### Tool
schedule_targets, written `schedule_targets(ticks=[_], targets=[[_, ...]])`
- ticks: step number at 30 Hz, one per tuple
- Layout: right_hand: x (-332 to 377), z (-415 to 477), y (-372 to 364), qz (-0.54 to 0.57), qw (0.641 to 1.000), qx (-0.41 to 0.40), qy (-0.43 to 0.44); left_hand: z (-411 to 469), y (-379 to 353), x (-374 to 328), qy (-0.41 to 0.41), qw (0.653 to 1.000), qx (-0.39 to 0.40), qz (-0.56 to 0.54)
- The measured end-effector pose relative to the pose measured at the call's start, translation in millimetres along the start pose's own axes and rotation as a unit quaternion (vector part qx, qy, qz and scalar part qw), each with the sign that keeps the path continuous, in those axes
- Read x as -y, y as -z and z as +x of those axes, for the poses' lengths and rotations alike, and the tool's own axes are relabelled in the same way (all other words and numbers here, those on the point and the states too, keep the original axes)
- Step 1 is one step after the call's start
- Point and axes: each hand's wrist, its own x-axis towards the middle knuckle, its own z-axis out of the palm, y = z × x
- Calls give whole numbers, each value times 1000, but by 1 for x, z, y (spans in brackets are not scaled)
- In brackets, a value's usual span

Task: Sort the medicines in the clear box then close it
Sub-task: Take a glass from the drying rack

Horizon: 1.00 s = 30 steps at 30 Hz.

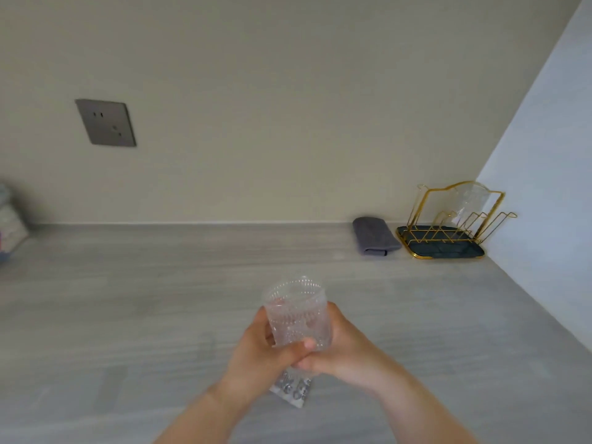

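Note:
A clear ribbed glass (pixel 296 310) is held above the grey counter (pixel 128 315), near the middle of the view. My left hand (pixel 262 347) wraps its left side with the thumb across the base. My right hand (pixel 339 344) cups its right side. A silver blister strip of pills (pixel 293 390) sticks out below my hands; which hand holds it I cannot tell. No clear box is recognisable in view.
At the back right stands a gold wire rack (pixel 455 216) on a dark tray (pixel 445 249), holding another glass. A folded grey cloth (pixel 374 235) lies beside it. A wall socket (pixel 105 121) is at upper left. Blurred packages (pixel 9 216) sit at the left edge.

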Motion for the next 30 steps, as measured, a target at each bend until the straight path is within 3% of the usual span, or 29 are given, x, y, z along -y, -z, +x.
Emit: schedule_targets(ticks=[5, 7, 9, 11, 14, 18, 21, 24, 30], targets=[[-9, 3, -55, 37, 997, -63, -2, -10, 48, 15, -35, 995, 90, 34], [-20, -5, -68, 105, 987, -125, 3, -10, 55, 32, -20, 996, 73, 49], [-31, -15, -73, 151, 961, -231, -5, -11, 61, 55, 1, 989, 28, 144], [-41, -26, -70, 156, 931, -328, -20, -14, 63, 79, -15, 937, 52, 346], [-53, -40, -62, 119, 912, -389, -44, -15, 54, 101, -18, 824, 103, 557], [-67, -46, -54, 115, 902, -410, -69, 2, 15, 98, -60, 719, 105, 684], [-76, -46, -50, 123, 904, -402, -79, 17, -3, 96, -57, 675, 140, 723], [-83, -44, -46, 113, 904, -404, -81, 23, -7, 103, -54, 656, 162, 735], [-92, -30, -44, 144, 913, -379, -50, 26, 14, 99, -130, 678, 208, 693]])
